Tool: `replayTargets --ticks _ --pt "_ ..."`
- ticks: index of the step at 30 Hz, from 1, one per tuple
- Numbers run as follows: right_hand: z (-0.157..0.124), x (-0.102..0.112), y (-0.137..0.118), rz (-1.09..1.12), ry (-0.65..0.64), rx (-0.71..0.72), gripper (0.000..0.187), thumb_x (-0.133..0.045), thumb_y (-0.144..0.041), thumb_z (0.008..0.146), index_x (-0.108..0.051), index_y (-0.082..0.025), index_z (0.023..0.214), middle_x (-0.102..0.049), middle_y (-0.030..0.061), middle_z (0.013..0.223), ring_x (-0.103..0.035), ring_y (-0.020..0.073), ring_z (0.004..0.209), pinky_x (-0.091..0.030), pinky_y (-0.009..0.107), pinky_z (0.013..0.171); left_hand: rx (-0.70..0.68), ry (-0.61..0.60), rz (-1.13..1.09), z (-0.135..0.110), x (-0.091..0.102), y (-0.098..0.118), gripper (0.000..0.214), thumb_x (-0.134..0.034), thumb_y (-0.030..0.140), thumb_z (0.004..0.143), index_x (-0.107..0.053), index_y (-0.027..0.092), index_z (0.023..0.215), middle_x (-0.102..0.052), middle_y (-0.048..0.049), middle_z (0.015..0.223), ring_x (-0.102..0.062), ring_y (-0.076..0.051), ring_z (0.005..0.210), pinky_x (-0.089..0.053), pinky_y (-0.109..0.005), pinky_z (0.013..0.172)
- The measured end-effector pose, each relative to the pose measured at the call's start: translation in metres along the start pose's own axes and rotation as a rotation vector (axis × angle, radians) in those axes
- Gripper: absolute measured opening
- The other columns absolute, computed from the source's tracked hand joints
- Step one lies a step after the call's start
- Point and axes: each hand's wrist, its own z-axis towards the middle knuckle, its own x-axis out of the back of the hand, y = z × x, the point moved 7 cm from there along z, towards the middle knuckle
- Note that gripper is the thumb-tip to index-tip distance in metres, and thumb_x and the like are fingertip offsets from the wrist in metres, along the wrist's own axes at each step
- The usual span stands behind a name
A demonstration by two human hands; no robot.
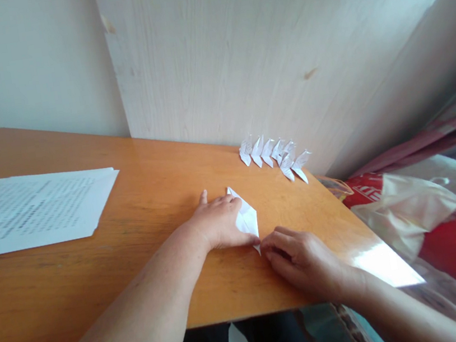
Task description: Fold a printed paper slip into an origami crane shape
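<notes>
A small folded white paper piece (247,216), pointed at both ends, lies on the orange wooden table (139,263). My left hand (218,220) lies on its left half, fingers flat and pressing it down. My right hand (297,254) sits at its near tip, fingers curled and pinching that point. Most of the paper's left side is hidden under my left hand.
A row of several finished folded paper pieces (277,157) stands at the back by a pale wooden panel (257,48). A stack of printed sheets (30,210) lies at the left. Red and white plastic bags (430,222) sit beyond the table's right edge.
</notes>
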Motion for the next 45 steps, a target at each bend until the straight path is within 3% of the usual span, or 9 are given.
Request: replayTargets --ticks 3,6,10,16,24,31,45 --pt "0.0 0.0 0.0 0.013 0.007 -0.013 0.016 -0.048 -0.022 0.097 -0.064 -0.021 0.095 -0.066 0.0028 0.088 -0.061 0.015 0.076 -0.047 0.029 0.071 -0.002 0.002 -0.007 0.0 0.001 0.0 0.086 -0.066 0.081 0.062 -0.057 0.02 0.123 -0.049 -0.0203 0.148 -0.035 -0.04 0.142 -0.006 -0.07 0.115" --pt "0.001 0.001 0.003 0.04 0.031 -0.027 0.014 -0.049 -0.019 0.096 -0.063 -0.021 0.093 -0.066 0.0019 0.088 -0.061 0.0144 0.075 -0.046 0.028 0.07 0.008 0.007 -0.019 -0.001 0.003 -0.001 0.071 -0.056 0.076 0.076 -0.058 0.021 0.12 -0.05 -0.0185 0.148 -0.035 -0.038 0.143 -0.005 -0.069 0.115" --pt "0.007 0.007 0.013 0.071 0.081 -0.04 0.014 -0.051 -0.014 0.093 -0.063 -0.021 0.09 -0.066 0.0016 0.087 -0.061 0.0147 0.077 -0.045 0.027 0.071 0.002 0.009 -0.014 -0.001 0.005 -0.001 0.044 -0.047 0.057 0.091 -0.059 0.022 0.116 -0.05 -0.015 0.149 -0.033 -0.032 0.145 -0.006 -0.068 0.116" --pt "0.016 0.016 0.025 0.03 0.123 -0.019 0.017 -0.052 -0.011 0.091 -0.066 -0.021 0.093 -0.064 0.0028 0.089 -0.061 0.0155 0.078 -0.046 0.028 0.071 -0.012 0.017 -0.012 -0.002 0.004 -0.005 0.042 -0.058 0.05 0.083 -0.056 0.025 0.116 -0.055 -0.0123 0.144 -0.037 -0.032 0.143 -0.002 -0.07 0.116" --pt "0.012 0.012 0.009 0.07 0.053 0.052 0.019 -0.052 -0.007 0.09 -0.066 -0.02 0.088 -0.062 0.0023 0.087 -0.061 0.0133 0.075 -0.047 0.027 0.071 -0.008 -0.02 -0.015 -0.002 0.006 -0.002 0.052 -0.057 0.062 0.078 -0.057 0.026 0.115 -0.054 -0.0114 0.145 -0.032 -0.035 0.145 -0.006 -0.071 0.115" --pt "0.007 0.008 0.003 0.044 0.033 0.064 0.016 -0.052 -0.01 0.092 -0.065 -0.019 0.091 -0.063 0.0024 0.089 -0.06 0.0131 0.076 -0.047 0.026 0.072 0.003 -0.038 -0.033 -0.002 0.008 -0.002 0.069 -0.064 0.073 0.067 -0.057 0.025 0.116 -0.052 -0.0146 0.145 -0.037 -0.036 0.141 -0.006 -0.071 0.115" --pt "0.009 0.006 -0.001 -0.111 -0.079 0.196 0.022 -0.052 -0.011 0.094 -0.07 -0.02 0.102 -0.06 0.0052 0.094 -0.06 0.0144 0.08 -0.046 0.027 0.071 0.009 -0.043 -0.059 -0.001 0.005 -0.006 0.074 -0.065 0.079 0.061 -0.058 0.027 0.114 -0.053 -0.0125 0.144 -0.038 -0.038 0.14 -0.004 -0.071 0.115"
